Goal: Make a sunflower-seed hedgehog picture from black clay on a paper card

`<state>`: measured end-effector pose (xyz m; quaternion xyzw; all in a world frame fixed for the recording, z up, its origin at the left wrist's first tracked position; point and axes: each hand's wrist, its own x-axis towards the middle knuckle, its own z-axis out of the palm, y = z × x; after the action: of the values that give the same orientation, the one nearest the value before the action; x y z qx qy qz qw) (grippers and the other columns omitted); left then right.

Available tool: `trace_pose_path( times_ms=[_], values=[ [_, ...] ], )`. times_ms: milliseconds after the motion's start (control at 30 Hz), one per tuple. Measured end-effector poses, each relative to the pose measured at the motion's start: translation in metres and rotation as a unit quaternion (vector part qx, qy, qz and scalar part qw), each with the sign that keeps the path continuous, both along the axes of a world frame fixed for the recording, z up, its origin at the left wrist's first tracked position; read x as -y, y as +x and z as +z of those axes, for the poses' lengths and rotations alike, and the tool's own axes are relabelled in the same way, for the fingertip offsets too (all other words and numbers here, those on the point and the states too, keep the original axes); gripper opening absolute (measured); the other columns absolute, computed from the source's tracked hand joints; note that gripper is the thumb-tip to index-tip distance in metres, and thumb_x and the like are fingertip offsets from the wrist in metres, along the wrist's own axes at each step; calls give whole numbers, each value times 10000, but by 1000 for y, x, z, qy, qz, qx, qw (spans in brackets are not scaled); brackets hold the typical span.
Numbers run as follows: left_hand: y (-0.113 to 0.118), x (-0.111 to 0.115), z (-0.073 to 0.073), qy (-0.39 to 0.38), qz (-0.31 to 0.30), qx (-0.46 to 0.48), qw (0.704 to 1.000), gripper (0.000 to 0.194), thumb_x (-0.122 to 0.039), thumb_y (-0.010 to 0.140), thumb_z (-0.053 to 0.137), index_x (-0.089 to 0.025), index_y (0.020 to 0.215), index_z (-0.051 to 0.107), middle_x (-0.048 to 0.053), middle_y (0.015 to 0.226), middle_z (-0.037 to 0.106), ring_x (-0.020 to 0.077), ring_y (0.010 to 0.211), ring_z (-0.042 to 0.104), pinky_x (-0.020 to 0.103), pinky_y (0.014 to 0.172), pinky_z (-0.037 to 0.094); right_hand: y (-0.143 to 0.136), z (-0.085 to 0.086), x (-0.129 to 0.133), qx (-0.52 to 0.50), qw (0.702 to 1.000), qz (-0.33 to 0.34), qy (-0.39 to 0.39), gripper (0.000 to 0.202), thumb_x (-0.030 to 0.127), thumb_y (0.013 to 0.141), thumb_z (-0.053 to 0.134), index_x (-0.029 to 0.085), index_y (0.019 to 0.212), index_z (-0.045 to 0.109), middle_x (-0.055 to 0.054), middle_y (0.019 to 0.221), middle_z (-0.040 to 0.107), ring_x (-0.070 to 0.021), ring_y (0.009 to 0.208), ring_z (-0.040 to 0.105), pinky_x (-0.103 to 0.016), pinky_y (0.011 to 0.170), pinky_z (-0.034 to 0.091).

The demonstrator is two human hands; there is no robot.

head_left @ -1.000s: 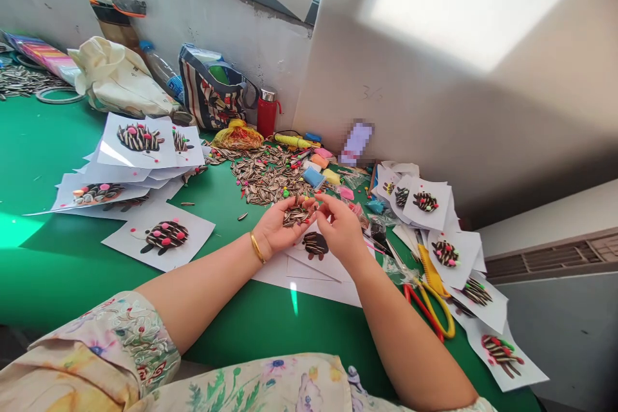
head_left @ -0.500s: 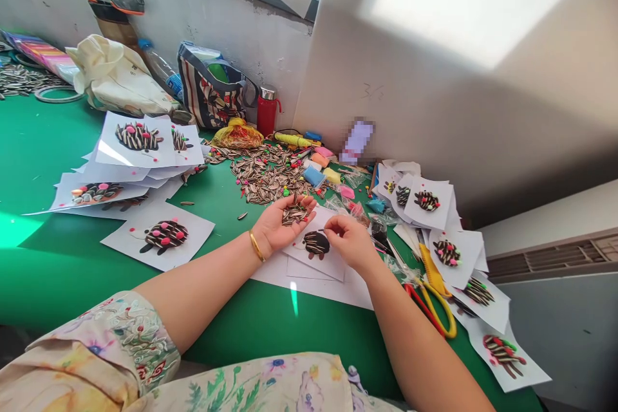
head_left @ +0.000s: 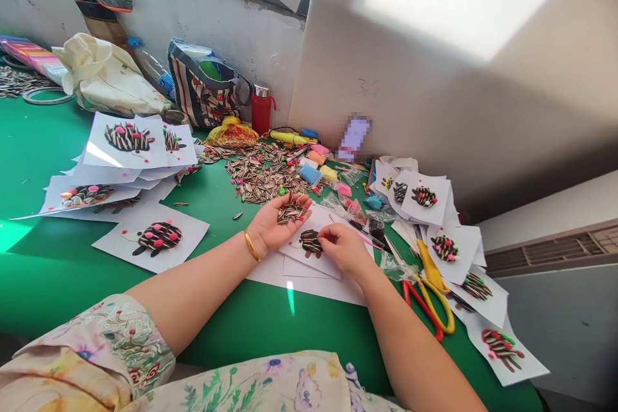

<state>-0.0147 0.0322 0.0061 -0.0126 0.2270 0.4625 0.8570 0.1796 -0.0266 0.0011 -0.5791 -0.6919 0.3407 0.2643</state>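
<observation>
My left hand (head_left: 280, 224) lies palm up with fingers slightly curled, cupping a small heap of striped sunflower seeds (head_left: 290, 213). Just to its right is a white card (head_left: 294, 250) bearing a dark clay hedgehog (head_left: 310, 243) with pale-striped seeds set in its body. My right hand (head_left: 345, 248) is pinched at the hedgehog's right edge, thumb and forefinger together on a sunflower seed that is mostly hidden by the fingertips. Beneath the card, more white paper (head_left: 304, 288) rests on the green table (head_left: 232, 328).
Loose seeds (head_left: 261, 174) are heaped behind my hands, beside colored clay packets (head_left: 309, 174). Finished hedgehog cards (head_left: 176, 219) are stacked at left, others (head_left: 447, 206) at right. Scissors (head_left: 447, 315) lie by my right forearm. A red flask (head_left: 261, 109) and bags (head_left: 203, 93) stand along the wall.
My right hand has brought the seed down and left onto the hedgehog's right side. My left hand still cups its seeds. The whole view has shifted slightly.
</observation>
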Motion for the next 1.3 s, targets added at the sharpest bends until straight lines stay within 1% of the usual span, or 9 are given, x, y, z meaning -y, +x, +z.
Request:
trace_pose_path(
  times_ms=[100,267,467,633,733,833,933,1033,1300],
  values=[
    [0,0,0,1,-1,0,1000,97,-126,910,520,-121,889,614,116,991,706,224,986,693,427,947,541,-1,1,1,3,1000,-5,1,147,173,768,506,234,756,639,18,680,691,-162,651,624,-270,655,459],
    [0,0,0,3,-3,2,1000,103,-125,912,514,-129,878,612,116,990,703,225,991,692,423,943,543,-2,6,2,-46,999,-5,1,135,167,784,484,227,773,605,28,654,667,-154,618,611,-269,643,450],
    [1,3,4,12,-26,10,1000,116,-136,917,504,-134,871,610,111,1035,699,240,1036,676,406,913,551,-13,17,-3,-28,987,-64,146,89,199,788,542,213,773,628,-2,764,613,-161,711,556,-277,663,430],
    [4,7,10,27,-64,1,998,172,-176,936,472,-141,871,627,110,966,710,211,895,700,322,747,584,-36,30,-11,-21,976,-42,213,127,243,870,537,229,822,654,-34,858,639,-182,799,577,-322,783,467],
    [5,9,13,21,-67,0,998,180,-159,931,473,-136,859,637,89,881,713,169,777,695,282,719,579,-43,32,-18,-10,972,-18,233,161,242,894,535,237,872,693,-52,930,657,-202,898,596,-352,864,467],
    [5,9,14,9,-60,-2,998,180,-157,929,479,-139,852,640,87,893,716,165,788,693,296,771,579,-38,30,-22,14,970,-9,241,195,231,910,521,243,945,713,-61,967,654,-210,943,596,-358,880,465],
    [4,10,13,7,-50,-5,999,165,-164,926,488,-147,853,636,104,1012,714,187,886,692,341,841,569,-27,28,-22,40,972,-19,232,160,226,891,559,239,939,711,-57,943,650,-214,906,591,-355,843,465],
    [4,11,11,28,-63,4,998,147,-175,919,506,-154,848,633,113,1105,701,210,955,683,360,840,567,-21,24,-20,53,974,-16,219,136,204,846,613,239,929,715,-51,929,641,-218,898,588,-354,826,459],
    [4,10,8,51,-90,3,995,140,-137,899,514,-148,810,621,120,1089,711,231,980,687,353,827,572,-27,21,-20,74,979,-6,189,90,151,809,577,226,796,625,-30,879,601,-211,881,560,-341,787,434]
  ],
)
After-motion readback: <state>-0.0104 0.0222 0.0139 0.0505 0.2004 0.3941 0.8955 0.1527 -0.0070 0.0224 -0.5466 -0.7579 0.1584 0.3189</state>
